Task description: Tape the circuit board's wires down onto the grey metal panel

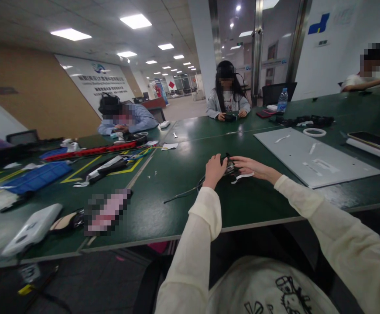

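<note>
Just right of the frame's centre, the small dark device (230, 167) sits between your left hand (215, 170), grasping its left side, and your right hand (251, 166), close against its right, grip unclear.

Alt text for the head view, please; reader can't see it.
The wearer's left hand holds a small dark object over a green table, with the right hand against its other side. A grey board lies right, a blue tray left; co-workers sit beyond.
</note>
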### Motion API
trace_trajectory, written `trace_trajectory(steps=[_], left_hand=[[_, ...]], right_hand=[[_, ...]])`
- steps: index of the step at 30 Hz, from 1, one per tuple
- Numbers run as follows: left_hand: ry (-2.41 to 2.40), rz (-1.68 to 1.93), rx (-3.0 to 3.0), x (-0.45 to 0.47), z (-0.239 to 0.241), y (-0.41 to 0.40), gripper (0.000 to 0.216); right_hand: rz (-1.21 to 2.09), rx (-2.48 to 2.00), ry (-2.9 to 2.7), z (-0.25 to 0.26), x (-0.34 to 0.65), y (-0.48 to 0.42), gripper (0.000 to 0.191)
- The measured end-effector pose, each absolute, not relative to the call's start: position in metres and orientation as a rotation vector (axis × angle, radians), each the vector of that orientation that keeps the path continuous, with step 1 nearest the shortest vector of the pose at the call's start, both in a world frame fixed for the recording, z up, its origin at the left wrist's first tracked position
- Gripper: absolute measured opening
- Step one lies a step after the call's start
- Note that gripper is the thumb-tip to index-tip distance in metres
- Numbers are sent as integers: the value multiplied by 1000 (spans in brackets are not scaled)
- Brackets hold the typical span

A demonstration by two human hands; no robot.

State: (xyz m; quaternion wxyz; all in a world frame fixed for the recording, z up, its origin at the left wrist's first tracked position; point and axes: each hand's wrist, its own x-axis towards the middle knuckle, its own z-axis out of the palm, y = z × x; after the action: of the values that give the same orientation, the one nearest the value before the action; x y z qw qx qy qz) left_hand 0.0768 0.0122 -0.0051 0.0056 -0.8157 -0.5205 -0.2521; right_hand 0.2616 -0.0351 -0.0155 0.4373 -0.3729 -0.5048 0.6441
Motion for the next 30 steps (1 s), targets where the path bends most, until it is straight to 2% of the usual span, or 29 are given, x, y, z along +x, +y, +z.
trace_trajectory(steps=[7, 14, 17, 23, 30], left_hand=[[-1562, -711, -2600, 69, -21, 19, 44], [-1612, -789, -2625, 72, -23, 17, 49], [-1623, -806, -2634, 71, -22, 16, 48], [-1618, -792, -2632, 71, -21, 15, 45], [-1609, -730, -2599, 71, -21, 14, 37]], right_hand=[[1631, -1013, -1389, -8, 268, -42, 67], [1365, -1437, -1490, -5, 285, -46, 46], [1323, -1502, -1658, -6, 290, -45, 51], [1278, -1273, -1949, 0, 286, -49, 50], [1372, -919, -1848, 14, 269, -61, 42]])
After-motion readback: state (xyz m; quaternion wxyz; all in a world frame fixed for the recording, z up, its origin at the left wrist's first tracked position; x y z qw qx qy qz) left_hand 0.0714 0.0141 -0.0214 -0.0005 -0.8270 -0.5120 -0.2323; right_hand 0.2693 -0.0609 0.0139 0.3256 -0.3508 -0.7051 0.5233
